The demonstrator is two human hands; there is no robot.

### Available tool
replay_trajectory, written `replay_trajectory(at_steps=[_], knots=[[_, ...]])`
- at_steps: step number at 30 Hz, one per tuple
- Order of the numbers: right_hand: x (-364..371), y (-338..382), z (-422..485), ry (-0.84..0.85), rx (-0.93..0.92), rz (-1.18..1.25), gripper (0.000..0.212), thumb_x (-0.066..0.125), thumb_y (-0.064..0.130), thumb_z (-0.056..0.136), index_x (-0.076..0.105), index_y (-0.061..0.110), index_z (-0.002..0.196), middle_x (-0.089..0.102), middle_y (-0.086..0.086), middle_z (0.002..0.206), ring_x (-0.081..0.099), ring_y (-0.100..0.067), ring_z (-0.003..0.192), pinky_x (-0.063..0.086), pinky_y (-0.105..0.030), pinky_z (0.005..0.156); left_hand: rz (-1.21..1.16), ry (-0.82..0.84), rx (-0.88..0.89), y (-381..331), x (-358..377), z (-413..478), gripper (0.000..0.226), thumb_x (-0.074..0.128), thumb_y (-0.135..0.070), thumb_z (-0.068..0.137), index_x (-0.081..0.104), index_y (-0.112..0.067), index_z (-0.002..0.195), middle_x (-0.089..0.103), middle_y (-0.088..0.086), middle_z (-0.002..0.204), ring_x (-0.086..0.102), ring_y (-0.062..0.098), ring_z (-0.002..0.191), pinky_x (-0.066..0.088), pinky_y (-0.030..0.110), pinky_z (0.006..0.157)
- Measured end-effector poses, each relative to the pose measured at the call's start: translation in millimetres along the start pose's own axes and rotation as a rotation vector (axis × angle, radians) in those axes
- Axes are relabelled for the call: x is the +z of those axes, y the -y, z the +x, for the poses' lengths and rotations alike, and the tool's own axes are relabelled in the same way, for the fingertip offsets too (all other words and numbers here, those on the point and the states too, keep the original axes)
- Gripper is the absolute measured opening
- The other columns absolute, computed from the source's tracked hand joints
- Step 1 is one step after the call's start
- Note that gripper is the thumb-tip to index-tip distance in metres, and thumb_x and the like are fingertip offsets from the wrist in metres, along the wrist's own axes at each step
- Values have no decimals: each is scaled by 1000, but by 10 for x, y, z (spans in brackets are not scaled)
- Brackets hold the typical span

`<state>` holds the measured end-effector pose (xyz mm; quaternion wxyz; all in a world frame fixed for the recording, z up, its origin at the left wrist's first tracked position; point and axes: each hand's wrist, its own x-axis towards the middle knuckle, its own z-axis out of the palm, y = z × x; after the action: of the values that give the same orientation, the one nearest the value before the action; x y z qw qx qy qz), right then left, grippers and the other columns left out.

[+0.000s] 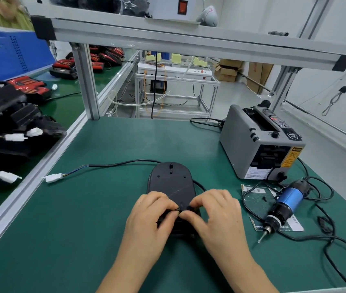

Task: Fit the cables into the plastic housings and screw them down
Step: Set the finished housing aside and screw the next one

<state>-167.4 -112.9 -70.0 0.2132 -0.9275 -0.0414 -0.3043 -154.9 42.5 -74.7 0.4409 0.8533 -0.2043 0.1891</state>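
The left hand [153,210] and right hand [216,210] pinch a small black bit [183,208] on the case [171,180], likely to push the cable [121,163] in.

Green workbench mat [79,225], aluminium shelf frame [189,42] overhead; white wall [335,66], pale floor [233,96], cardboard boxes [228,70] behind.

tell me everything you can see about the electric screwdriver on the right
The electric screwdriver lies unheld on its side on the green mat. It has a blue metallic-looking barrel, a black collar and chuck, and a thin silver bit pointing toward the near edge. Its nose rests over a printed sheet. A black cord leaves its far end.
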Motion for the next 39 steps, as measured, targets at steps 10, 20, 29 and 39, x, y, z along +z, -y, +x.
replay_trajectory(at_steps=[10, 20, 29, 39], knots=[[26, -50, 63, 32, -70, 73, 30, 55, 56, 74, 68, 29, 72, 63, 22, 77, 45, -4, 89, 25, -25, 79, -29, 113, -15, 70, -55, 57, 10, 72, -12, 82, 66, -20, 81, 56, -17, 90, 51, 7, 92, 41, 21, 79], [49, -86, 52, 2, -133, 47, 26, 58, 48, 76, 68, 25, 72, 62, 19, 76, 45, -6, 88, 25, -24, 80, -128, 354, -177, 109, -203, 290, 18, 55, -24, 93, 69, -29, 82, 59, -19, 91, 56, -2, 94, 41, 15, 83], [114, -151, -71, -144, -292, -33, 16, 61, 32, 85, 69, 20, 79, 64, 10, 82, 53, -17, 87, 36, -32, 81, 40, 576, -221, 54, -219, 554, 15, 58, -28, 91, 72, -33, 88, 60, -13, 95, 55, 2, 95, 43, 24, 91], [144, -183, -111, -175, -344, -34, 12, 64, 26, 88, 71, 17, 82, 65, 9, 84, 58, -20, 88, 41, -38, 80, -143, 613, -427, 43, -192, 685, 9, 72, -28, 81, 73, -23, 74, 71, -12, 72, 60, -2, 67, 49, 20, 73]])
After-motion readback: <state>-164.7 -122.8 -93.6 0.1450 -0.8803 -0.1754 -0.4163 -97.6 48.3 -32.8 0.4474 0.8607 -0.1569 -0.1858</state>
